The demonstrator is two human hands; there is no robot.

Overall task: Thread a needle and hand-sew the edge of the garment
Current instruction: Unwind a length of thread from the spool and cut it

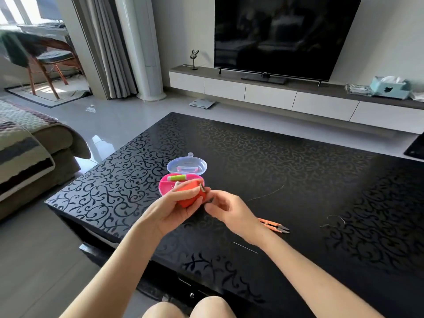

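Left fingers (187, 192) around orange item (189, 202), apparently.

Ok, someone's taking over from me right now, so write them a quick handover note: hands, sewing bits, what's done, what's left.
Left hand grips an orange item; what it is cannot be told.
Right hand pinches a small dark piece beside it.
Pink sewing kit sits open on the black table, green spool inside.
Needle lies on the table by the right forearm, seemingly unthreaded; orange snips by the right wrist; loose thread beyond.
Done: kit open, tools out.
Left: thread the needle, all the sewing. No garment in view.
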